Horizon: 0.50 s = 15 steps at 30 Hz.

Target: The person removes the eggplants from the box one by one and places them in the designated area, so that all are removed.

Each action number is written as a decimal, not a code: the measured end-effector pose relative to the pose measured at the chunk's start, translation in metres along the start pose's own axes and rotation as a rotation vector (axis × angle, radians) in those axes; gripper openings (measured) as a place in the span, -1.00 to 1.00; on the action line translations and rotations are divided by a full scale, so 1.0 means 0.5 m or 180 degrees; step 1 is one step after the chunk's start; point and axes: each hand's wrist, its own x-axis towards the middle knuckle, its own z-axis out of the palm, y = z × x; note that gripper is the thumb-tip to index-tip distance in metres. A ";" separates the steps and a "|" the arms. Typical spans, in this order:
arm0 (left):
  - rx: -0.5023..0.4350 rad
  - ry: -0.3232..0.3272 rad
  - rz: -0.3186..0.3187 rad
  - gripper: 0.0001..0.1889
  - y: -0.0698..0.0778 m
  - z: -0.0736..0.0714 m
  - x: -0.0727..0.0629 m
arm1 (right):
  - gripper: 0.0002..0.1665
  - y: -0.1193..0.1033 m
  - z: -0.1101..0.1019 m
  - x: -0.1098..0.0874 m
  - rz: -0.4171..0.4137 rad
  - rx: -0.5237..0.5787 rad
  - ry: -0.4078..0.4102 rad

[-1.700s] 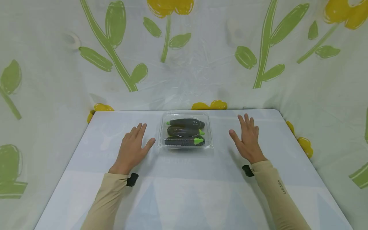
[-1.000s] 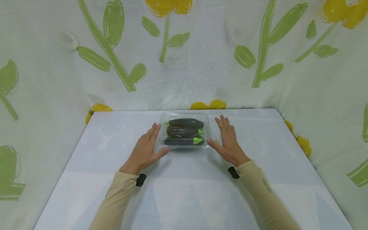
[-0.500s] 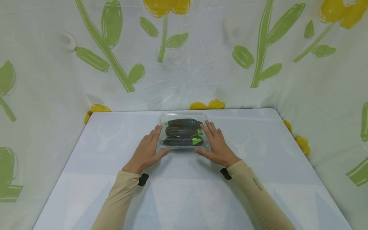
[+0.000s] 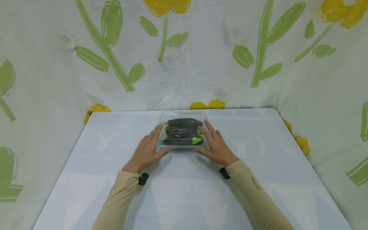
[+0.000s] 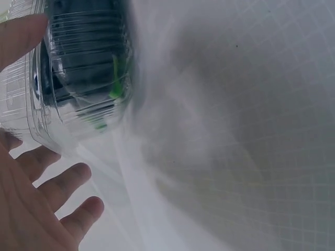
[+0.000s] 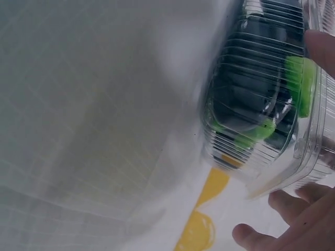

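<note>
A clear plastic clamshell box (image 4: 184,114) lies on the table in the head view, its lid down over three dark eggplants (image 4: 181,131) with bright green caps. My left hand (image 4: 145,151) holds the box's left side, with the thumb at the front edge and the fingers along the side. On the other side my right hand (image 4: 215,147) grips the box, its index finger reaching over the lid. In the left wrist view, the thumb lies by the rim of the box (image 5: 15,110). The right wrist view has fingertips close under the box's corner (image 6: 275,180).
The box sits near the back of a white table (image 4: 184,191) with pale blue patterns. Behind and beside the table hangs a white curtain (image 4: 195,73) printed with green leaves and yellow flowers. Each wrist bears a small black device (image 4: 143,179).
Both hands have moved inward to the box, the right from farther away, and now hold its sides. Over the last half second they have hardly moved.
</note>
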 end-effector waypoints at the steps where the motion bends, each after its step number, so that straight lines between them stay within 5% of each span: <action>1: 0.0000 0.0004 0.0001 0.04 -0.001 0.001 0.000 | 0.07 0.001 0.001 0.000 0.0007 -0.0007 -0.0003; 15: -0.0345 0.0035 0.0053 0.04 -0.007 0.007 -0.002 | 0.04 0.012 0.013 -0.003 0.0005 0.0145 0.0096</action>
